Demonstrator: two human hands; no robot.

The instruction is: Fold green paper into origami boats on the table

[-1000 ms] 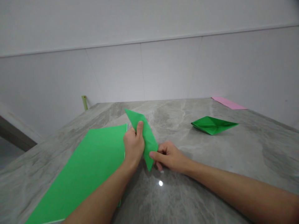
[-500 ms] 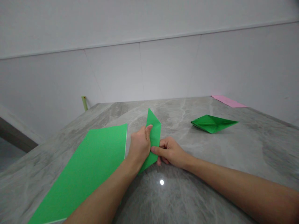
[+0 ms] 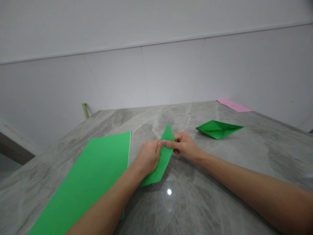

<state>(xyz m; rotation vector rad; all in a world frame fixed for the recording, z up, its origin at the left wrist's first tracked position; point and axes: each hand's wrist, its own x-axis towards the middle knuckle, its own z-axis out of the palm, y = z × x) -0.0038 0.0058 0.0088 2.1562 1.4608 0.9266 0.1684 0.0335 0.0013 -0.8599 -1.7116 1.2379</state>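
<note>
Between my two hands is a folded piece of green paper (image 3: 163,162), long and pointed at its far end, held tilted above the table. My left hand (image 3: 149,156) is closed on its left edge, with the fingers partly hidden. From the right, my right hand (image 3: 184,146) pinches the paper near the far point; its thumb lies across the front face and its fingers are behind. The two thumbs meet at the upper part of the paper.
A stack of green paper sheets (image 3: 97,173) lies left, partly under my left forearm. A folded green paper boat shape (image 3: 218,129) rests at right. Pink paper (image 3: 235,105) lies by the wall on the grey marbled table (image 3: 207,202). A yellow-green strip (image 3: 85,110) stands far left.
My right hand has moved up along the paper toward its far point. The folded paper has turned, its tip leaning further right and its near end showing more.
</note>
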